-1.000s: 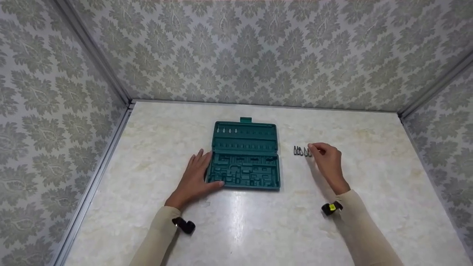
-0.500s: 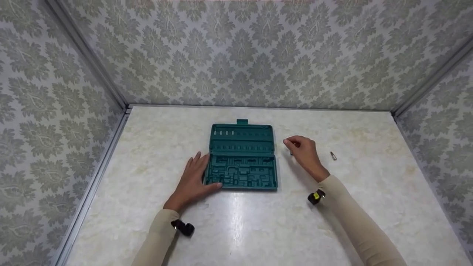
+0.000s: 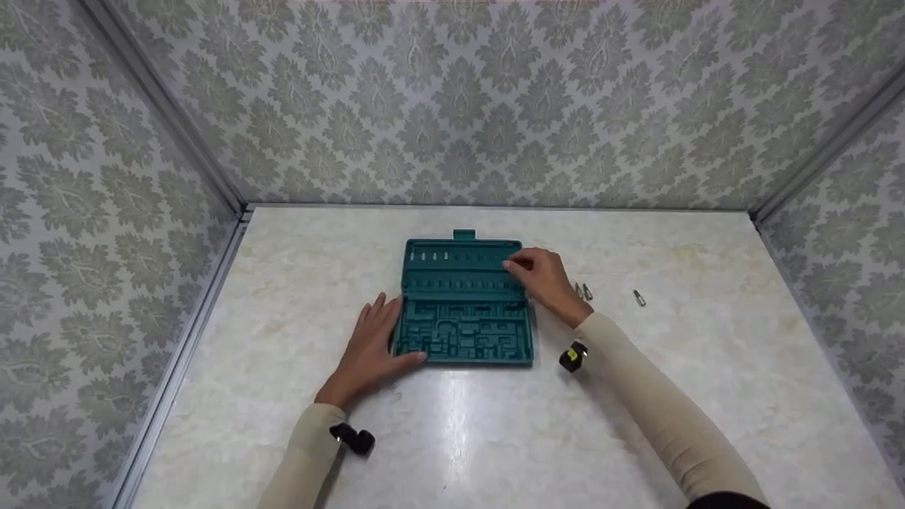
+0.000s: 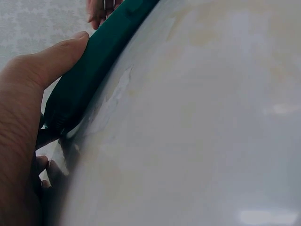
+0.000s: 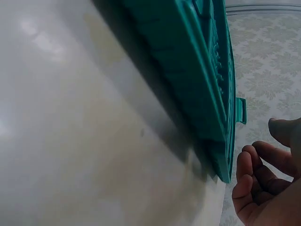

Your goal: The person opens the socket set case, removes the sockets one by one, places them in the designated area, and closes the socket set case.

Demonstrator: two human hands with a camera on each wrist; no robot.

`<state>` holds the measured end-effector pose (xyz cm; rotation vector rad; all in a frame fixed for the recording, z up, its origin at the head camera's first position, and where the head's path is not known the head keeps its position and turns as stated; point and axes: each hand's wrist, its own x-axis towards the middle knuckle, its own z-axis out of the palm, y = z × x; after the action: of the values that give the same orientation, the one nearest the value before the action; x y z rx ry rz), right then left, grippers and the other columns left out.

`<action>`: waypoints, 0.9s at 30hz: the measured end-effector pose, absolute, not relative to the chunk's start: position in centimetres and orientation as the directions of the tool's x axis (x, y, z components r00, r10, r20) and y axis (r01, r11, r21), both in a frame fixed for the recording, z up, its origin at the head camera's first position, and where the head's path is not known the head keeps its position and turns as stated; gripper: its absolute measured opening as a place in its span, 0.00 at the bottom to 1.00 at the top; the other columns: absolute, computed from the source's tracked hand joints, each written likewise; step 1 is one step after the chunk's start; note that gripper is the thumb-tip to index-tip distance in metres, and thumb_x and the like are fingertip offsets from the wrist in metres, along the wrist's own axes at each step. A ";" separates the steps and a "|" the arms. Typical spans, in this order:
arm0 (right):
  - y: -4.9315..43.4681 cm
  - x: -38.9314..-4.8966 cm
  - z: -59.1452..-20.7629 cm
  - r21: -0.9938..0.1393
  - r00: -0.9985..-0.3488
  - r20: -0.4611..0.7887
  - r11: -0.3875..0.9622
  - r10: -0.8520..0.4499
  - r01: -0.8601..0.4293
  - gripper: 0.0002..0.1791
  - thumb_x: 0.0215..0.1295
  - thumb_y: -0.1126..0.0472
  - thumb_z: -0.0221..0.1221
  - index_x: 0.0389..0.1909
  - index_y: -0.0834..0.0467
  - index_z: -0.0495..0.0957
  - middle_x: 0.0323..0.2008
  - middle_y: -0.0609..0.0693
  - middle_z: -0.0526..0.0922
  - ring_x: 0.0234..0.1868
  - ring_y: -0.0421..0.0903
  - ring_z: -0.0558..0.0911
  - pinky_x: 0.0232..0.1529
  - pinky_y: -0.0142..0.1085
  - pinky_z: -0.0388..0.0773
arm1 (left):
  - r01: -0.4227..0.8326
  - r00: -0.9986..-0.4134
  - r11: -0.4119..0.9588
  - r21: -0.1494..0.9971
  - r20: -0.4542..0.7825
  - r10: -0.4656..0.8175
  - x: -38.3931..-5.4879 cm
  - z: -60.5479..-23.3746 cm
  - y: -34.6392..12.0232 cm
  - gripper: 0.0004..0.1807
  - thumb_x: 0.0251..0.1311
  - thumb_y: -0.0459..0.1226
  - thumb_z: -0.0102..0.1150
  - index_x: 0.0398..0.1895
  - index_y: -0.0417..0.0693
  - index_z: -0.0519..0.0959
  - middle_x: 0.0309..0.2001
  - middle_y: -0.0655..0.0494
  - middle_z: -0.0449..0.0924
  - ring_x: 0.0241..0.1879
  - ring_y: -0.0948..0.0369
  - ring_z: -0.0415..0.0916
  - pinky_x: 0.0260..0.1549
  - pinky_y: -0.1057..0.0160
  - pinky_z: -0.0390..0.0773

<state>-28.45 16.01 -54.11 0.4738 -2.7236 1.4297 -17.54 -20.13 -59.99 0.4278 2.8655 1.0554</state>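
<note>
In the head view a green plastic tool case [image 3: 459, 359] lies unfolded on the table, its inside showing moulded slots. Several small silver bits [image 3: 434, 256] stand in the upper row of its lid, at the left. My left hand [image 3: 369, 346] rests along the case's left side, thumb on the front rim. Over the lid's right edge is my right hand [image 3: 541, 276], its thumb and forefinger brought near each other; whether a bit sits between them cannot be made out. In the right wrist view the fingers [image 5: 244, 172] are curled beside the case.
Right of the case, small metal bits [image 3: 587, 291] lie close to the right forearm, which may hide more. Another bit [image 3: 640, 297] lies farther right by itself. Patterned wallpapered walls [image 3: 459, 106] enclose the pale marbled table [image 3: 452, 438] at the back and sides.
My right hand has moved left from the loose bits to the lid's right edge, uncovering bits on the table. The left hand stays on the case.
</note>
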 end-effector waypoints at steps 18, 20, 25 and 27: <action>11.0 -31.2 -54.2 -0.814 -0.924 0.133 0.492 -0.359 -0.309 0.17 0.83 0.57 0.63 0.60 0.64 0.88 0.53 0.56 0.90 0.52 0.51 0.88 0.58 0.51 0.85 | 0.258 -0.957 0.735 0.627 0.061 0.284 -17.6 -59.8 -20.0 0.69 0.58 0.74 0.68 0.92 0.51 0.48 0.90 0.51 0.50 0.90 0.50 0.34 0.87 0.46 0.34; 10.6 -31.3 -54.3 -0.812 -0.920 0.133 0.491 -0.369 -0.315 0.17 0.83 0.57 0.64 0.61 0.65 0.87 0.54 0.57 0.89 0.53 0.52 0.88 0.58 0.52 0.85 | 0.264 -0.955 0.738 0.621 0.064 0.288 -17.6 -59.8 -20.0 0.69 0.58 0.74 0.67 0.92 0.51 0.48 0.90 0.51 0.50 0.90 0.50 0.34 0.87 0.46 0.33; 9.3 -31.7 -54.3 -0.810 -0.908 0.131 0.484 -0.398 -0.330 0.17 0.83 0.57 0.64 0.61 0.65 0.87 0.55 0.58 0.88 0.53 0.53 0.87 0.59 0.52 0.85 | 0.256 -0.957 0.742 0.620 0.056 0.284 -17.4 -59.8 -20.1 0.69 0.58 0.75 0.67 0.92 0.52 0.48 0.90 0.52 0.49 0.90 0.51 0.34 0.87 0.46 0.33; 8.8 -31.8 -54.4 -0.807 -0.904 0.133 0.485 -0.407 -0.337 0.17 0.83 0.58 0.64 0.61 0.65 0.87 0.55 0.59 0.88 0.54 0.53 0.86 0.60 0.52 0.85 | 0.249 -0.959 0.742 0.623 0.050 0.280 -17.3 -59.8 -20.1 0.69 0.58 0.75 0.67 0.92 0.53 0.48 0.90 0.53 0.48 0.90 0.52 0.33 0.87 0.46 0.34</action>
<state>-31.85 8.76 -54.41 0.6960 -2.7719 1.4779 -17.34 -20.14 -59.82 0.4384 2.8885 1.0222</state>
